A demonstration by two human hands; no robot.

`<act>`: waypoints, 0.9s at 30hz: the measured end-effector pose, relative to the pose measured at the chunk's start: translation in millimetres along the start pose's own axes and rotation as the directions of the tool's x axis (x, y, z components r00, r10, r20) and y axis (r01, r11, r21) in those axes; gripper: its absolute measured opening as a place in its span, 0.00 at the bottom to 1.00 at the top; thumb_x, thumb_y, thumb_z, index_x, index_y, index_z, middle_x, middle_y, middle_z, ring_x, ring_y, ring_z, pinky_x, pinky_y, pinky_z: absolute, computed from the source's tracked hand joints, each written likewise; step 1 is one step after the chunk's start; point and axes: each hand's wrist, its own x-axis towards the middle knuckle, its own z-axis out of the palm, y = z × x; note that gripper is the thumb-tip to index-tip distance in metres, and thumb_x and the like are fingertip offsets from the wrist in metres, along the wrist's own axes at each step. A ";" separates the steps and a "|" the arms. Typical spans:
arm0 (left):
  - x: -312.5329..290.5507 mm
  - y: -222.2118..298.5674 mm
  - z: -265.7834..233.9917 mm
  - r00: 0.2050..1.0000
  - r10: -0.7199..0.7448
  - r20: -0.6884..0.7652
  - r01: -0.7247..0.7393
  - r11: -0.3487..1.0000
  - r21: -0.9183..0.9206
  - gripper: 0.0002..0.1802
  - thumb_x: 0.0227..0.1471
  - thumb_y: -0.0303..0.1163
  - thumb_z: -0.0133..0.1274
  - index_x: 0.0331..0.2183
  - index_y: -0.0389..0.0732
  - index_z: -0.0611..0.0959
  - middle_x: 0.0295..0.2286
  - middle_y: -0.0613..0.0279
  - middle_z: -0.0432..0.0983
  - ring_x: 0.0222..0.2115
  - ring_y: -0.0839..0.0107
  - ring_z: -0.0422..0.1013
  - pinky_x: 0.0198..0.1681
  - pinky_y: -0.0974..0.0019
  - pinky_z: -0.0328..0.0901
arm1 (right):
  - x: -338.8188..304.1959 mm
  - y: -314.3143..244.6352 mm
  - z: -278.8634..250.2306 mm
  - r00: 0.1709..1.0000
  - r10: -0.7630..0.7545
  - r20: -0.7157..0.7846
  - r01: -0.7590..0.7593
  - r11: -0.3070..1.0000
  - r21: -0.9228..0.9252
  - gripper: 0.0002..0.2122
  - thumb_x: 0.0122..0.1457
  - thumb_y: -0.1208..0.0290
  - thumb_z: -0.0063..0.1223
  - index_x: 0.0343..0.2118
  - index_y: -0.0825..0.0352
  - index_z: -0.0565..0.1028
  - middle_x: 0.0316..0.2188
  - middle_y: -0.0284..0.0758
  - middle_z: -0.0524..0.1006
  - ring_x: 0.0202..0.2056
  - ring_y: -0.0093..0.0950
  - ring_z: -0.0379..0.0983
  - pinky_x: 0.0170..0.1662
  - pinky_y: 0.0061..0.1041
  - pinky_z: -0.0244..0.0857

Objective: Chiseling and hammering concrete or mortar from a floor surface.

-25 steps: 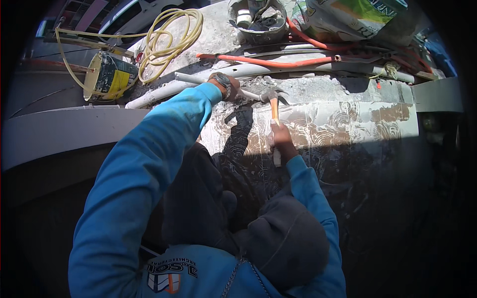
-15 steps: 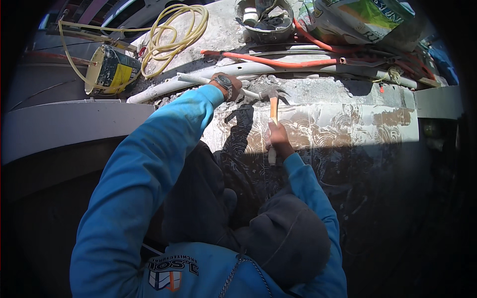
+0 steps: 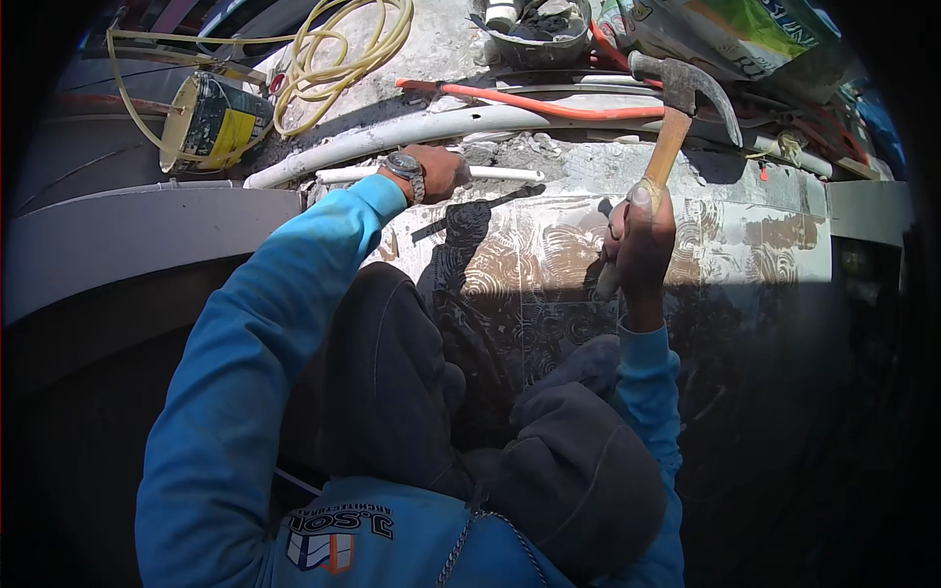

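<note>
My left hand (image 3: 437, 173), with a watch on the wrist, is closed around a thin white pipe (image 3: 505, 173). The pipe lies roughly level, its right end sticking out over broken grey mortar (image 3: 534, 147). In my right hand (image 3: 643, 230) is a claw hammer (image 3: 670, 137), gripped by its wooden handle. The hammer is raised to the right of the pipe, apart from it, its steel head up and the claw curving to the right. Below both hands is a tiled surface (image 3: 569, 250) smeared with white swirls, partly in shadow.
Beyond the mortar runs a thick white pipe (image 3: 392, 136), with an orange hose (image 3: 549, 117) behind it. A dark bucket with a yellow label (image 3: 231, 135) lies tipped at left beside a coiled yellow hose (image 3: 343, 61). At the back are a debris-filled tub (image 3: 539, 49) and a large sack (image 3: 720, 37).
The hammer has risen and swung to the right, away from the white pipe's end. My left hand has shifted slightly left and down with the pipe, which now lies more level.
</note>
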 end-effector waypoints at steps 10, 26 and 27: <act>-1.2 2.8 3.6 0.997 0.009 0.083 -0.004 0.998 -0.060 0.16 0.47 0.31 0.48 0.40 0.48 0.82 0.34 0.52 0.79 0.36 0.55 0.75 0.40 0.55 0.68 | 2.9 82.7 16.9 0.797 0.597 0.091 -0.565 0.791 -0.235 0.10 0.64 0.62 0.43 0.32 0.63 0.65 0.14 0.24 0.61 0.11 0.15 0.55 0.13 0.18 0.51; 25.3 16.3 -18.9 0.981 -0.093 0.170 0.095 0.995 -0.005 0.18 0.52 0.43 0.49 0.35 0.38 0.82 0.31 0.47 0.78 0.34 0.55 0.75 0.38 0.55 0.67 | -7.9 117.6 11.7 0.938 0.338 0.074 -0.343 0.936 0.075 0.10 0.64 0.62 0.42 0.33 0.64 0.63 0.13 0.26 0.60 0.10 0.15 0.55 0.11 0.17 0.52; 25.3 16.4 -18.3 0.981 -0.092 0.171 0.095 0.995 -0.007 0.18 0.52 0.43 0.49 0.35 0.38 0.82 0.31 0.47 0.78 0.34 0.55 0.75 0.38 0.55 0.67 | -8.0 114.8 11.1 0.912 0.383 0.144 -0.396 0.916 0.068 0.10 0.64 0.62 0.42 0.33 0.64 0.63 0.13 0.26 0.60 0.10 0.15 0.55 0.11 0.17 0.52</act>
